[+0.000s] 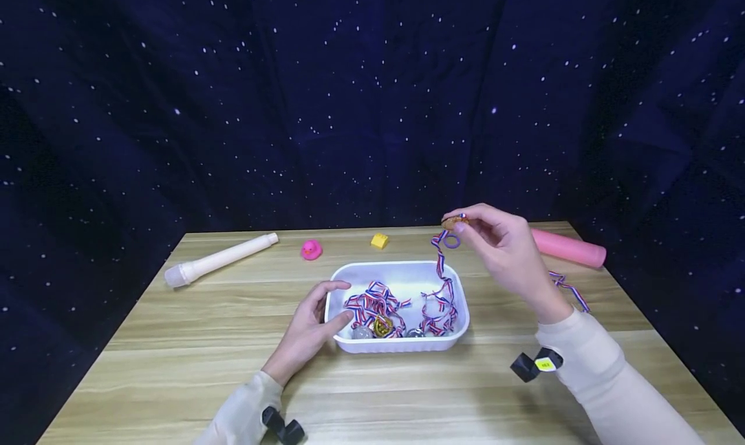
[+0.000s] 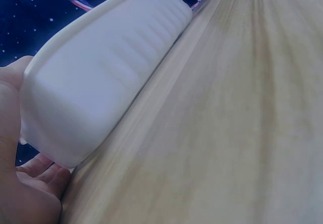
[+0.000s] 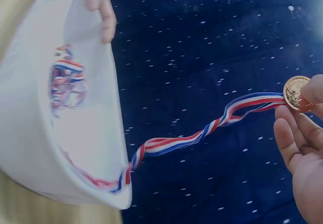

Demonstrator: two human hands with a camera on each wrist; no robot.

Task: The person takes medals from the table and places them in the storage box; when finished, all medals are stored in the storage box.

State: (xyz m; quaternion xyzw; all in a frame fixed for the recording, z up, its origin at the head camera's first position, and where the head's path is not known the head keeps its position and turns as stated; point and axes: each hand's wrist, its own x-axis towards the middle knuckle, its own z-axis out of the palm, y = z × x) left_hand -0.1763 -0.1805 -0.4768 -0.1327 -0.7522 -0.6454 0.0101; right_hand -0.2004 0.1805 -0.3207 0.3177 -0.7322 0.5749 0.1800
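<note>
My right hand (image 1: 503,251) pinches a bronze-coloured medal (image 3: 298,94) between thumb and fingers, above the back right of a white plastic tub (image 1: 398,345). From the medal a red, white and blue ribbon (image 3: 194,137) hangs twisted, its lower part lying over the tub's edge and inside. My left hand (image 1: 311,328) grips the tub's left end, thumb over the rim and fingers round the outside. In the tub lie tangled striped ribbons (image 1: 375,297), a gold medal (image 1: 382,326) and silver ones (image 1: 362,332) near the front wall.
Behind the tub are a pink rubber duck (image 1: 311,249), a yellow toy block (image 1: 379,240) and a purple ring (image 1: 451,241). A white microphone-shaped stick (image 1: 224,259) lies at left, a pink cylinder (image 1: 573,248) at right. Another striped ribbon (image 1: 573,292) rests beyond my right wrist.
</note>
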